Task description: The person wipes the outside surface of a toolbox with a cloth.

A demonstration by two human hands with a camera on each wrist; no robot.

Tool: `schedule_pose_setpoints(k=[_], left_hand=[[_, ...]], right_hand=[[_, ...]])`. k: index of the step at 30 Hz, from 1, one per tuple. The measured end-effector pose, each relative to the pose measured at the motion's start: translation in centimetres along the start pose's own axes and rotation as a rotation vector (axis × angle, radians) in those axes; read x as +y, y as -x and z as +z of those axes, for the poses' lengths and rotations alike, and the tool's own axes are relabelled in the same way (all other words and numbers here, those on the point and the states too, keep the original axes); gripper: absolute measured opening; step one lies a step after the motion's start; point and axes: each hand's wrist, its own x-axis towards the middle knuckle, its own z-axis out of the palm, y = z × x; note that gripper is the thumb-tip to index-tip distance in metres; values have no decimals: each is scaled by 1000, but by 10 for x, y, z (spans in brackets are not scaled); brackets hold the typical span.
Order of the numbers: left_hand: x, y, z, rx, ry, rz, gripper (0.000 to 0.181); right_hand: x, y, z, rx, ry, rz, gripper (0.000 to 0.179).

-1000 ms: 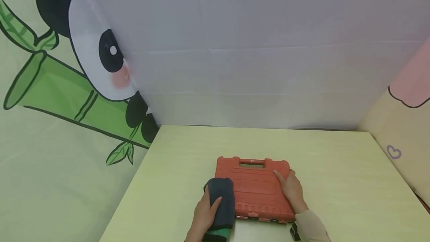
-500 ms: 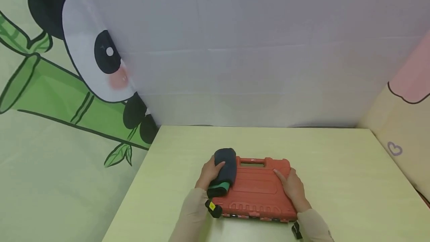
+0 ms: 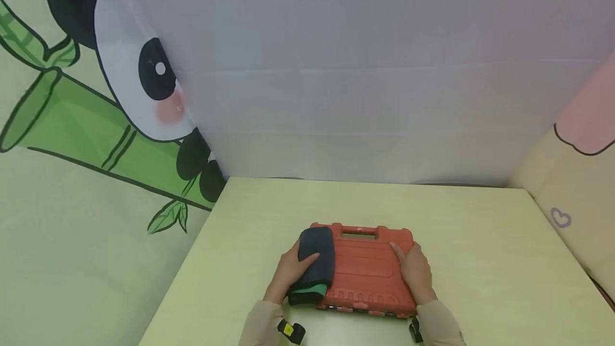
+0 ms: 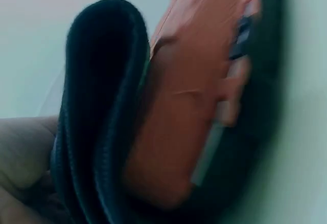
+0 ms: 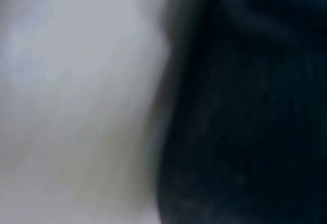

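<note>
A red plastic carrying case (image 3: 367, 271) lies flat on the table, its handle on the far side. My left hand (image 3: 288, 271) grips a folded dark blue-grey cloth (image 3: 317, 255) with a green layer at its near end, thumb on top. The cloth covers the case's left part. In the left wrist view, the layered folds of the cloth (image 4: 97, 96) stand close beside the case's latched side (image 4: 179, 96). My right hand (image 3: 417, 271) holds the case's right edge, thumb on its top face. The right wrist view is blurred and shows mostly a dark shape.
The pale yellow table (image 3: 250, 228) extends around the case on all sides. A grey-white cloth wall (image 3: 360, 95) rises behind its far edge, with a panda-print wall (image 3: 129, 95) at left. Black wrist cameras (image 3: 291, 331) sit at both cuffs.
My left hand slid the folded cloth away from me along the case's left side, then partway back toward me. The right hand and the case have stayed in place.
</note>
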Motion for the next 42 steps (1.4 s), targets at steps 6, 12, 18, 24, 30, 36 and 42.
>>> schedule_pose_setpoints(k=[6, 12, 18, 24, 30, 36, 42], left_hand=[[-15, 50, -4, -50, 57, -64, 86], [-21, 77, -2, -37, 100, -65, 84], [-16, 68, 7, 61, 141, -98, 73], [-14, 20, 16, 99, 165, -30, 62], [-88, -100, 67, 132, 83, 20, 76], [-38, -104, 39, 50, 149, -80, 79], [-52, -101, 55, 115, 69, 18, 95]], right_hand=[[-3, 2, 1, -8, -9, 3, 90], [-4, 3, 2, 7, 4, -7, 86], [-2, 5, -1, 8, 5, 11, 88], [-2, 7, -3, 26, 17, 2, 83], [-2, 6, -1, 12, 17, 7, 85], [-5, 5, 3, 13, -20, -4, 85], [-5, 5, -1, 32, -27, -4, 83]])
